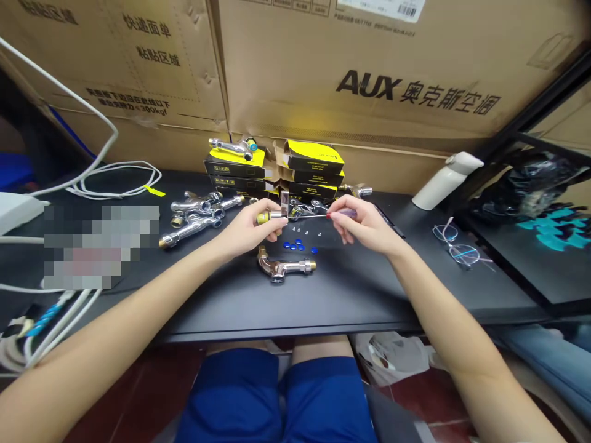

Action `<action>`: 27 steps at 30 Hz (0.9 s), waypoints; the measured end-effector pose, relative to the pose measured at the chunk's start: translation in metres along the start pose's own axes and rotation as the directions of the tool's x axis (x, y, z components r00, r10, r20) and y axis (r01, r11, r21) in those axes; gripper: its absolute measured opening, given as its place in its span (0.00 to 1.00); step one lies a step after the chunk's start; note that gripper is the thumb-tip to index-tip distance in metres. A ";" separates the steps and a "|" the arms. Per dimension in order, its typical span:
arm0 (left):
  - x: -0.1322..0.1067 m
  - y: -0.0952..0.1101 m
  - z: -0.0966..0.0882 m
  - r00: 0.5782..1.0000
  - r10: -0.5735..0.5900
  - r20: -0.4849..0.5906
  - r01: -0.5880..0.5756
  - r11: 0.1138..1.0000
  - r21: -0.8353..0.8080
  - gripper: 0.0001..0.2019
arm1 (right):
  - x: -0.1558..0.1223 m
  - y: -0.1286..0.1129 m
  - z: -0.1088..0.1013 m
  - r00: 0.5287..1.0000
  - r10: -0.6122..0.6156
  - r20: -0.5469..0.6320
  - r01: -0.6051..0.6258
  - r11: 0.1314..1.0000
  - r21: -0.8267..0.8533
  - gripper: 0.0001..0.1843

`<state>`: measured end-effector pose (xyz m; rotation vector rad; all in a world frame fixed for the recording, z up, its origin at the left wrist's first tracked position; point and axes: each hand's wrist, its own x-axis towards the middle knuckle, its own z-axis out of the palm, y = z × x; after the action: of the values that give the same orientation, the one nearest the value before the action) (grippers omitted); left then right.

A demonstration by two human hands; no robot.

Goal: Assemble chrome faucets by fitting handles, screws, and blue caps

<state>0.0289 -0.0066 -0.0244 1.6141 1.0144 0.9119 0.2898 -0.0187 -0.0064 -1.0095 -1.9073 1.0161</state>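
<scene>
My left hand (pixel 249 229) is closed around a faucet valve core (pixel 263 217) with a yellow body and an upright chrome lever handle (pixel 285 204). In my right hand (pixel 362 224) is a screwdriver (pixel 341 213) with a purple and red grip. Its thin shaft points left, and the tip meets the handle's base; exact contact is too small to tell. Below my hands lie several small screws (pixel 298 231) and several blue caps (pixel 293 246). Nearer the desk edge rests a chrome faucet body (pixel 279 268) with brass-coloured ends.
More chrome faucet bodies (pixel 198 218) are piled at the left. Black and yellow boxes (pixel 314 157) stand stacked behind, one faucet (pixel 231 147) on top. A white bottle (pixel 446 181) and glasses (pixel 464 254) are at the right; white cables (pixel 115 178) coil at the left.
</scene>
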 end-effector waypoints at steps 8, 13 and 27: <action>0.000 0.002 0.000 0.999 0.035 -0.023 -0.035 0.999 0.018 0.15 | 0.005 0.012 0.008 0.997 0.070 -0.024 -0.069 0.997 0.042 0.20; 0.000 0.002 -0.002 0.995 0.086 -0.055 -0.083 0.995 0.047 0.17 | 0.004 0.010 0.008 0.999 0.047 0.010 -0.047 0.995 0.083 0.16; -0.002 0.009 -0.008 0.986 0.110 -0.127 -0.094 0.988 0.126 0.18 | 0.001 0.012 0.015 0.970 0.134 0.202 -0.139 0.990 0.011 0.27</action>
<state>0.0225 -0.0067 -0.0143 1.7373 1.1041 1.0572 0.2806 -0.0179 -0.0231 -1.0695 -2.0026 1.2598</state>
